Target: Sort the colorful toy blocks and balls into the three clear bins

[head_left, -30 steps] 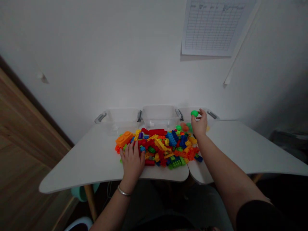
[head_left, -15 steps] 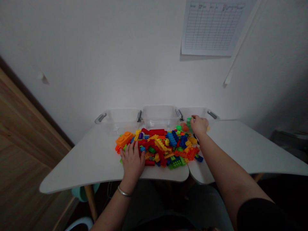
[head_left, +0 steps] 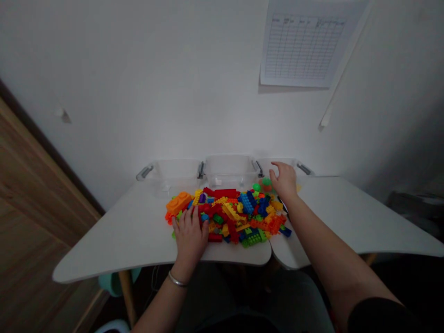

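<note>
A heap of coloured plastic bricks [head_left: 232, 212] lies on the white table [head_left: 132, 236] in front of me. My left hand [head_left: 189, 233] rests flat on the heap's left edge, fingers spread, holding nothing. My right hand [head_left: 283, 179] hovers with loosely open fingers over the right clear bin [head_left: 298, 167], above green and orange pieces [head_left: 266, 184] inside it. A large orange brick [head_left: 178, 202] sits at the heap's far left.
Three clear plastic bins stand in a row against the wall: left [head_left: 166, 172], middle [head_left: 229, 169] and right. A second white table [head_left: 357, 217] adjoins on the right. A printed chart [head_left: 301, 46] hangs on the wall. A wooden panel [head_left: 31, 203] is at left.
My right hand held a green piece above the right bin, lowered it in and let go; it is now open. The left hand stayed put.
</note>
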The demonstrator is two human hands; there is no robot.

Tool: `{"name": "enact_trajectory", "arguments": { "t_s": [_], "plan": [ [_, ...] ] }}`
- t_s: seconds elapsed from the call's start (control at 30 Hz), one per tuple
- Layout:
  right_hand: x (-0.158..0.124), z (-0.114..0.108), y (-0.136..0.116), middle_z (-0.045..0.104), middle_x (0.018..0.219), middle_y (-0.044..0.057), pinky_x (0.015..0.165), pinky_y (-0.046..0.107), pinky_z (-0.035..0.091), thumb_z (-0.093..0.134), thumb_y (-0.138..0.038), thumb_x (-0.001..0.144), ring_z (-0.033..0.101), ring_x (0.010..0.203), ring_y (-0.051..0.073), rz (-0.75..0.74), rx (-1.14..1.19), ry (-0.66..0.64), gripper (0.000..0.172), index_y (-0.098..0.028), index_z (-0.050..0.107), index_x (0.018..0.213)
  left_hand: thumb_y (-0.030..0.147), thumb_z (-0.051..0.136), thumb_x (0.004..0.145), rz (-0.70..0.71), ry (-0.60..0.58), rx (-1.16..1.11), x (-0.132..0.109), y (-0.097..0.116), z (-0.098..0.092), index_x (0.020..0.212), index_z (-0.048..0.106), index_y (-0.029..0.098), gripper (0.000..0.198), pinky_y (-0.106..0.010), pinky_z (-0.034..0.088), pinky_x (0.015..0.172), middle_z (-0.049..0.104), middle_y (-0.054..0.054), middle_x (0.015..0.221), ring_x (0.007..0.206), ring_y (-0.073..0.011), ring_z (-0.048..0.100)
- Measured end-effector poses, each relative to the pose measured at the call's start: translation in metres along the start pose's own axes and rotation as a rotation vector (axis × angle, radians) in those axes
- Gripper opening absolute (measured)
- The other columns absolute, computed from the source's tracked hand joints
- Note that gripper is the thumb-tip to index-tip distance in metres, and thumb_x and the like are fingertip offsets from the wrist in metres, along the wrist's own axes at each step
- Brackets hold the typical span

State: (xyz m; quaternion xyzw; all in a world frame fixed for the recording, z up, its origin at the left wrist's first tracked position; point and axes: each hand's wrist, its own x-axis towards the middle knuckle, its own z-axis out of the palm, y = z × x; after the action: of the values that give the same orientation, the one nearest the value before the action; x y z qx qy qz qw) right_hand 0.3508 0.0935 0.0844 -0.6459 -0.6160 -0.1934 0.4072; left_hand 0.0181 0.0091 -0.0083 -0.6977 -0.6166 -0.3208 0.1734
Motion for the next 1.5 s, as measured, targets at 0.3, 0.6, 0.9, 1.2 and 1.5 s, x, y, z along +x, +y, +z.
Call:
{"name": "enact_trajectory", "arguments": {
  "t_s": [0.3, 0.6, 0.9, 1.2, 1.5],
  "plan": [
    [-0.031, -0.005, -0.085, 0.066, 0.116, 0.008, 0.100, 0.036, 0.041, 0.049, -0.024, 0.090, 0.057, 0.110, 0.023, -0.338, 0.205, -0.360, 0.026, -0.019, 0.067, 0.107, 0.037, 0.042, 0.090, 0.003, -0.001, -0.013, 0.000, 0.000, -0.001, 0.133, 0.054, 0.009, 0.052, -0.061, 0.023, 0.112, 0.059, -0.019, 0.131, 0.124, -0.0359, 0.049],
    [-0.048, 0.019, -0.102, 0.060, 0.130, 0.009, 0.100, 0.040, 0.040, 0.051, -0.026, 0.091, 0.056, 0.113, 0.026, -0.289, -0.086, -0.567, 0.028, -0.022, 0.069, 0.112, 0.037, 0.042, 0.091, -0.001, -0.010, -0.006, 0.001, 0.001, -0.002, 0.134, 0.053, 0.009, 0.053, -0.062, 0.023, 0.111, 0.060, -0.019, 0.131, 0.124, -0.0360, 0.049],
    [-0.054, 0.018, -0.100, 0.063, 0.125, 0.009, 0.095, 0.038, 0.045, 0.054, -0.015, 0.088, 0.059, 0.109, 0.023, -0.219, 0.104, -0.306, 0.017, -0.019, 0.070, 0.090, 0.037, 0.045, 0.089, -0.012, 0.002, -0.007, 0.000, 0.000, -0.001, 0.132, 0.055, 0.009, 0.052, -0.063, 0.018, 0.113, 0.060, -0.019, 0.131, 0.127, -0.0368, 0.046],
    [-0.106, -0.012, -0.089, 0.066, 0.119, 0.008, 0.090, 0.043, 0.049, 0.057, -0.019, 0.088, 0.062, 0.106, 0.026, -0.216, 0.291, -0.048, 0.012, -0.022, 0.068, 0.086, 0.035, 0.044, 0.091, 0.070, 0.026, -0.057, 0.001, -0.001, -0.005, 0.136, 0.051, 0.010, 0.051, -0.063, 0.015, 0.113, 0.057, -0.019, 0.134, 0.126, -0.0355, 0.046],
    [-0.153, -0.018, -0.070, 0.067, 0.116, 0.008, 0.090, 0.045, 0.050, 0.057, -0.018, 0.088, 0.063, 0.100, 0.023, -0.277, 0.340, 0.012, 0.011, -0.023, 0.067, 0.085, 0.037, 0.045, 0.091, 0.108, -0.105, -0.316, 0.007, 0.017, -0.025, 0.130, 0.055, 0.017, 0.045, -0.047, 0.038, 0.099, 0.066, -0.013, 0.123, 0.111, -0.0280, 0.058]
  ]
}}
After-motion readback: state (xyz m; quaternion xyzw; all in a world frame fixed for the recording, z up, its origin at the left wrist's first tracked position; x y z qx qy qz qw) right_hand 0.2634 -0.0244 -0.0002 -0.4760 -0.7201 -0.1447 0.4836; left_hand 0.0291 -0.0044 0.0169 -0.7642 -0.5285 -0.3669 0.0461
